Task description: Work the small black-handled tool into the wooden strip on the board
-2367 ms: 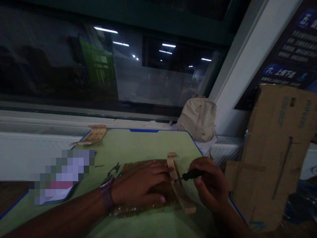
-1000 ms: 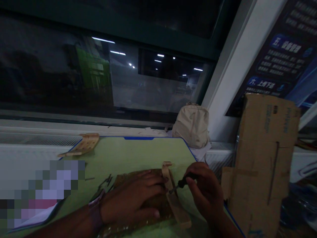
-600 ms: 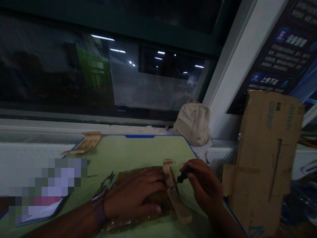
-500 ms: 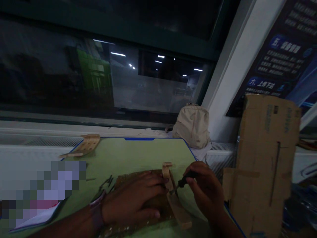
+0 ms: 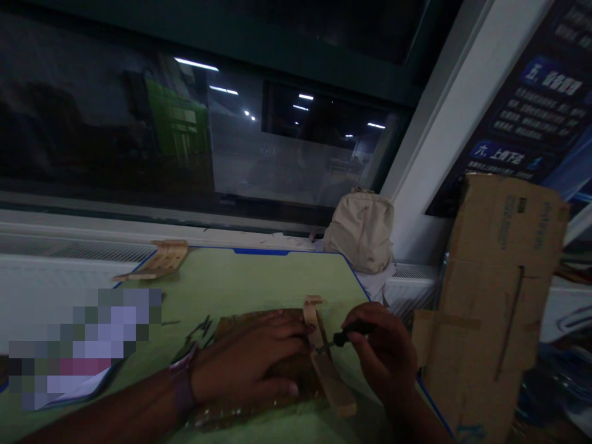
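Note:
My left hand (image 5: 252,364) lies stretched out and flat over a brown, tape-wrapped slab (image 5: 300,379). Its fingertips touch a narrow, curved wooden piece (image 5: 340,391) lying along the slab's right side. My right hand (image 5: 388,357) grips the black handle of a screwdriver (image 5: 342,338), whose thin metal shaft slants down to the left. The shaft's tip meets the wooden piece near its middle, just right of my left fingertips. What exactly lies under the tip is too dark and small to tell.
On the green table (image 5: 259,274) several thin dark pieces (image 5: 200,328) lie left of the slab. A bent wooden part (image 5: 166,259) rests at the far left corner. Beyond the table are a beige backpack (image 5: 358,231) and a tall cardboard sheet (image 5: 494,296).
The view has shifted slightly. My left hand stays on the slab, and the screwdriver is still held against the wooden piece, its handle lying a little flatter.

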